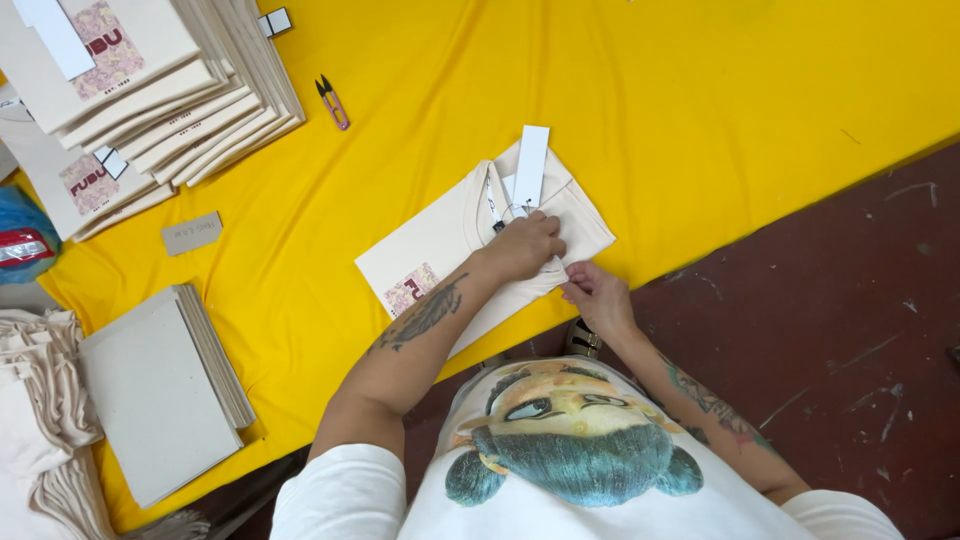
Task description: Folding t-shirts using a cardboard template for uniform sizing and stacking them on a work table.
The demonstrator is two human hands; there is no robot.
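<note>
At the centre of the frame, the left hand (525, 245) rests knuckles-up on a folded cream cotton T-shirt (470, 250), its fingers curled over the fabric near the collar; whether they pinch anything beneath cannot be told. Just below and to the right, the right hand (596, 295) pinches the shirt's lower folded edge between fingertips and thumb. The shirt lies on a bright yellow cloth table cover (700, 100), close to the table's near edge, with a small pink-and-red printed patch (412, 290) showing at its lower left corner. A long white rectangular card tag (530, 168) stands out from the collar, touching the left hand's fingertips, beside a narrow neck label with dark marks (491, 203).

Judged from the layout, this shirt is already folded and tagged, with final tidying in hand. At upper left, a fanned stack of folded cream shirts (170, 100) with matching patches and white tags appears finished. A small pair of pink-handled thread snips (333, 102) lies just right of that stack. A grey cardboard slip (192, 233) sits below it, and a pile of grey cardboard sheets (165, 390) at lower left. Loose cream garments (40, 420) at the left edge seem still unprocessed.
</note>
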